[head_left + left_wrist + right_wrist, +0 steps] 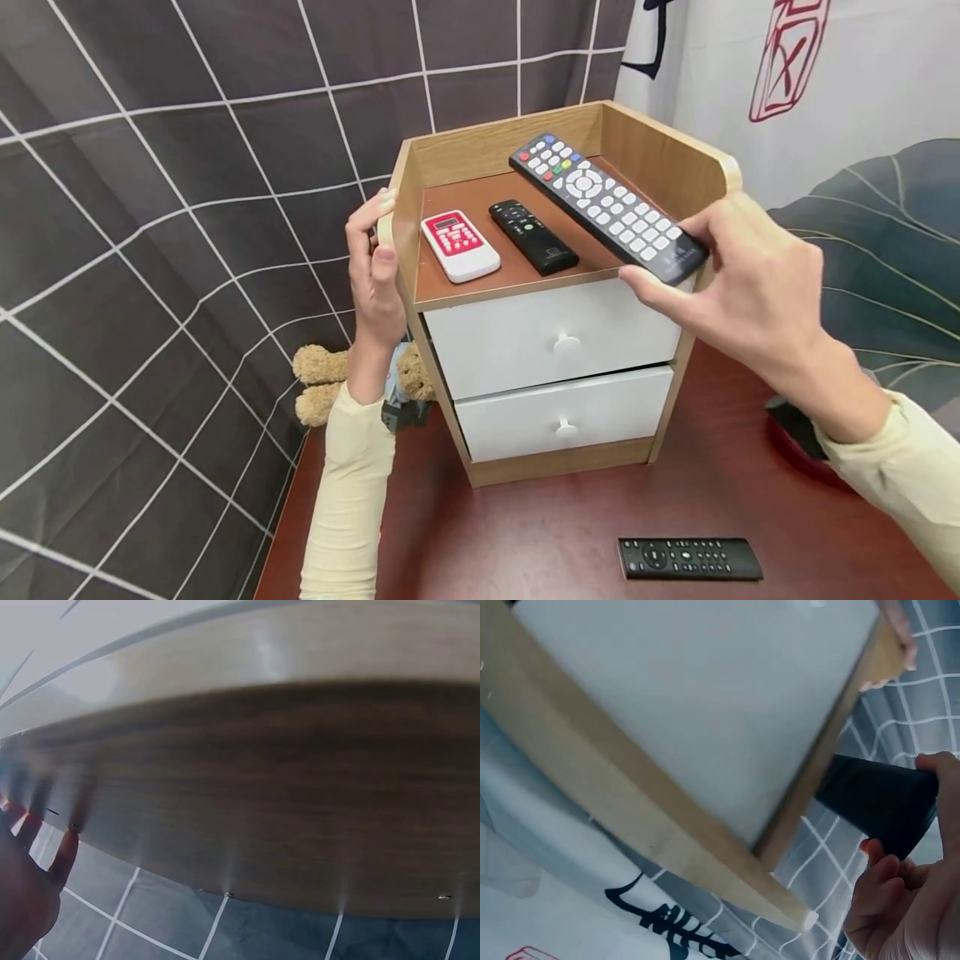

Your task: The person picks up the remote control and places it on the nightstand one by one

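My right hand (765,292) grips the lower end of a long black remote control (607,208) with white buttons. This remote is held at a slant over the top tray of a small wooden cabinet (487,196). In the right wrist view, the dark underside of the remote (877,799) shows between thumb and fingers. A white remote with a red face (461,246) and a smaller black remote (532,237) lie side by side on the tray. My left hand (378,287) rests on the cabinet's left side, its fingertips against the panel in the left wrist view.
Two white drawers (517,350) with round knobs front the cabinet. Another black remote (690,558) lies on the reddish-brown table (540,533). A plush toy (322,383) is at the cabinet's left. Dark grid-patterned cloth (187,292) hangs behind; a dark object (798,433) sits at right.
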A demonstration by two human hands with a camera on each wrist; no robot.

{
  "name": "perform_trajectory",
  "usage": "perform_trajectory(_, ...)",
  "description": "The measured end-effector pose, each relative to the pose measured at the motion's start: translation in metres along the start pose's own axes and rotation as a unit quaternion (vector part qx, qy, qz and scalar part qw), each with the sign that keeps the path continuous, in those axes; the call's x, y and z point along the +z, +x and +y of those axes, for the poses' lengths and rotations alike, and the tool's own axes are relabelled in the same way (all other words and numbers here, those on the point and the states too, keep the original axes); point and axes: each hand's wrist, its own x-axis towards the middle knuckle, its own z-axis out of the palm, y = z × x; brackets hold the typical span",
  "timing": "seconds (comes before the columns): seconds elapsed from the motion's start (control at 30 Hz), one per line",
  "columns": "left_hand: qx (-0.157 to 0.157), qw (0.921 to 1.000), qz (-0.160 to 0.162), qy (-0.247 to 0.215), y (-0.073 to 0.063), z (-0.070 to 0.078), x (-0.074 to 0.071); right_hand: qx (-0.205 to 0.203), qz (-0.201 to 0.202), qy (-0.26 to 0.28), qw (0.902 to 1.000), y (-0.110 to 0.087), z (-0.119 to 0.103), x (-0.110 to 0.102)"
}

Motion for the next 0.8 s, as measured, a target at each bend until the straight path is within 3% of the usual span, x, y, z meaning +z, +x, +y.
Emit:
perform_trajectory(0.13,0.003,1.0000,0.000,0.003,-0.001,0.000,-0.001,0.013,-0.011,-0.060,0.9981,0.011,0.002,0.012)
perform_trajectory(0.27,0.006,1.0000,-0.001,0.000,-0.001,0.000,0.000,0.065,-0.069,-0.094,0.9910,0.019,-0.003,0.017)
perform_trajectory(0.4,0.007,1.0000,-0.002,-0.004,-0.001,-0.001,0.000,0.114,-0.137,-0.122,0.9764,0.027,-0.012,0.018)
perform_trajectory(0.57,0.003,1.0000,-0.002,0.001,-0.001,0.000,0.000,0.167,-0.232,-0.140,0.9479,0.036,-0.017,0.021)
perform_trajectory(0.67,0.003,1.0000,-0.003,0.001,-0.001,0.000,0.000,0.184,-0.256,-0.142,0.9384,0.037,-0.018,0.022)
perform_trajectory(0.8,0.005,1.0000,-0.001,0.000,-0.001,-0.001,0.000,0.188,-0.264,-0.142,0.9352,0.037,-0.018,0.021)
